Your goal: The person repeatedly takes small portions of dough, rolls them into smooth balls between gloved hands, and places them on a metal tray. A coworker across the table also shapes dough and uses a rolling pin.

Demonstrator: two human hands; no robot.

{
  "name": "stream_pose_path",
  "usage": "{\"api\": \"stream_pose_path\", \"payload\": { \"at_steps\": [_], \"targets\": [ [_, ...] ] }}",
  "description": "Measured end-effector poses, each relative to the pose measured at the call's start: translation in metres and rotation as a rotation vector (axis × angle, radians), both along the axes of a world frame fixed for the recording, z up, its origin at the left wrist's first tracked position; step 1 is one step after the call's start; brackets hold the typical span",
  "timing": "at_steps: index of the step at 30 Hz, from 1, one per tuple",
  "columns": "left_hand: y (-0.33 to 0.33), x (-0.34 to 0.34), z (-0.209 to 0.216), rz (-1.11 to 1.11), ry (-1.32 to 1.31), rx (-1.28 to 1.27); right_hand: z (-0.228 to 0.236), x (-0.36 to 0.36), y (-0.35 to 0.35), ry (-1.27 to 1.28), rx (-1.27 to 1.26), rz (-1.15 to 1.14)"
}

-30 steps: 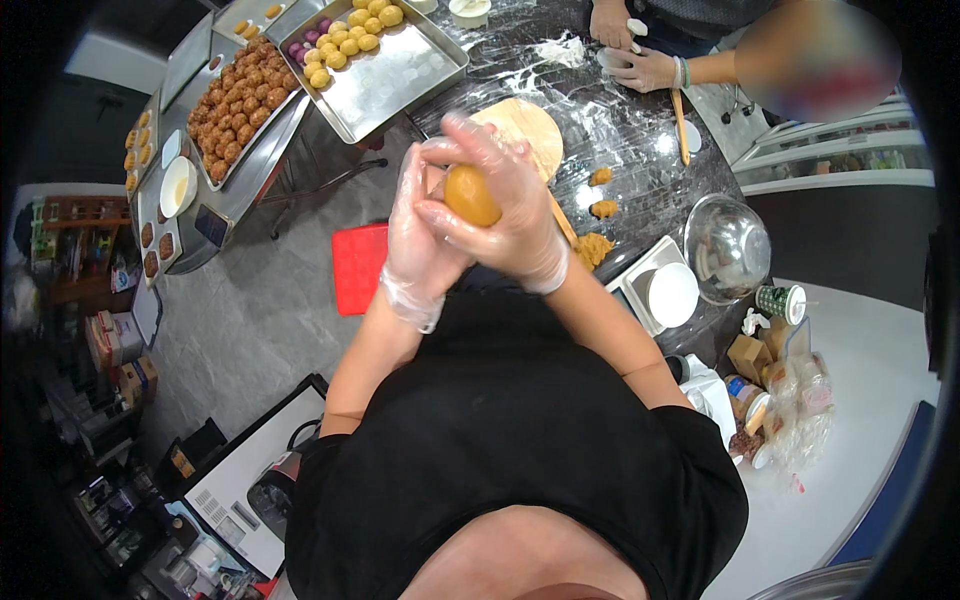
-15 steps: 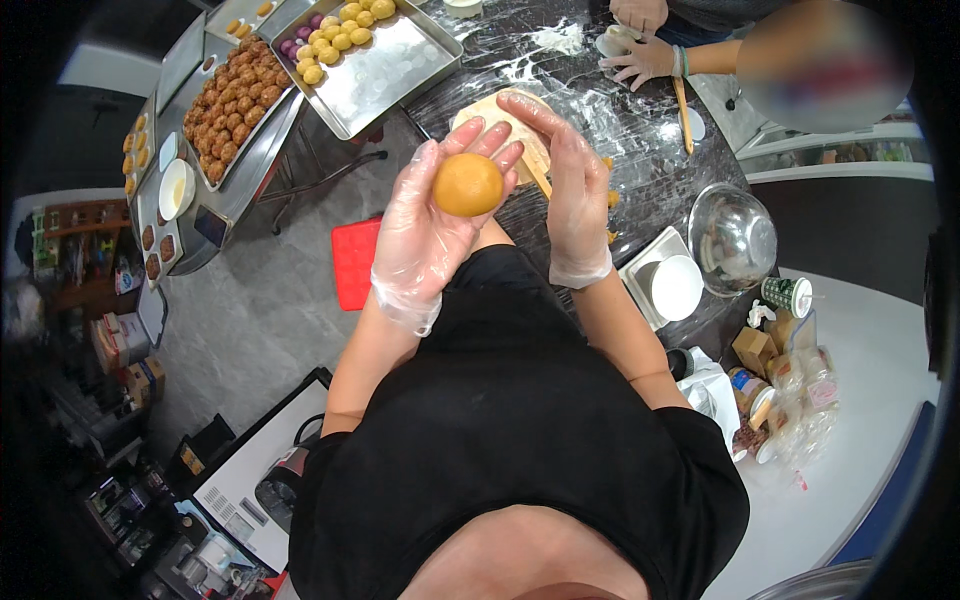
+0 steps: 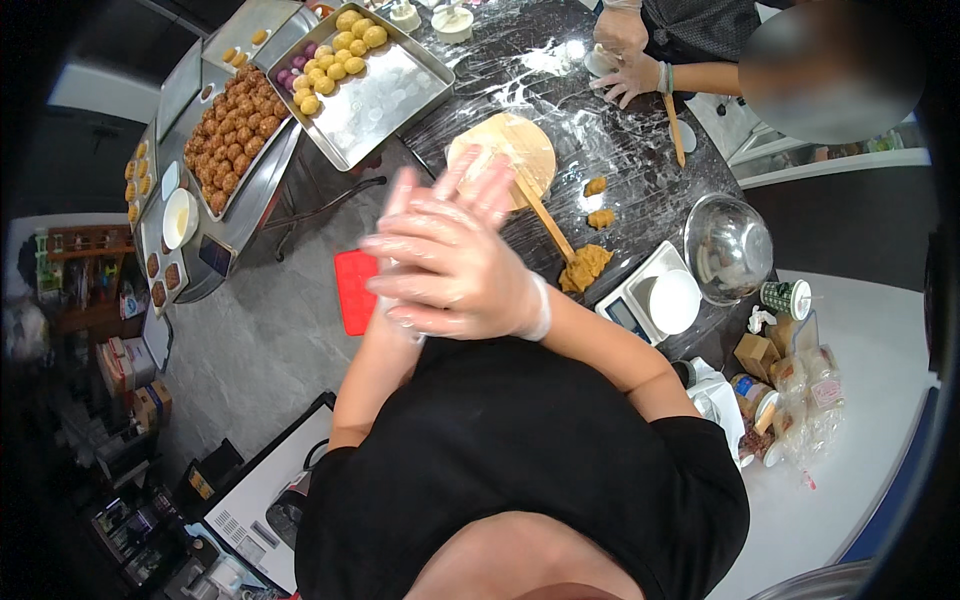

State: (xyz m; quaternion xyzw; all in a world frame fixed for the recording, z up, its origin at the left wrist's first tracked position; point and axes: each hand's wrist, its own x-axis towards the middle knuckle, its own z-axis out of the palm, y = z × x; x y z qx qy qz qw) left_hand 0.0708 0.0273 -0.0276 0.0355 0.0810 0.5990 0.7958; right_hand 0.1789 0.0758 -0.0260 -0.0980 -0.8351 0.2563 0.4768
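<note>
My left hand (image 3: 486, 186), in a clear plastic glove, lies underneath with its palm up and its fingertips showing beyond the other hand. My right hand (image 3: 450, 268), gloved as well, is laid across it from above, fingers stretched and close together. The orange-yellow dough ball seen in the left palm earlier is hidden between the two palms. Beyond the hands is a round wooden board (image 3: 537, 150), with a wooden-handled tool (image 3: 543, 216) lying over its edge. A lump of orange dough (image 3: 587, 268) sits at the tool's near end, and two small dough pieces (image 3: 597, 187) are close by.
At right are a scale (image 3: 626, 308) with a white dish (image 3: 675, 302) and a metal bowl (image 3: 730, 250). A metal tray (image 3: 385, 115) holds yellow and purple balls; brown balls (image 3: 235, 145) fill another. Across the floured table, a co-worker's gloved hands (image 3: 630, 75) handle something white.
My right hand has swung left and come down over my left palm, covering the dough ball. The board, dough lump and scale now show more fully.
</note>
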Motion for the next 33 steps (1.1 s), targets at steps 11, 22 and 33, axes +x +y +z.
{"api": "stream_pose_path", "payload": {
  "at_steps": [11,22,33],
  "targets": [
    [0.004,-0.013,-0.049,0.062,-0.255,-0.018,-0.004,0.0,0.02,-0.039,-0.101,-0.037],
    [0.014,-0.017,-0.008,0.097,-0.055,-0.006,-0.014,0.009,0.0,-0.046,-0.014,-0.058],
    [0.007,-0.005,-0.025,0.037,0.313,0.129,0.008,-0.014,-0.001,-0.09,0.004,0.002]
  ]
}}
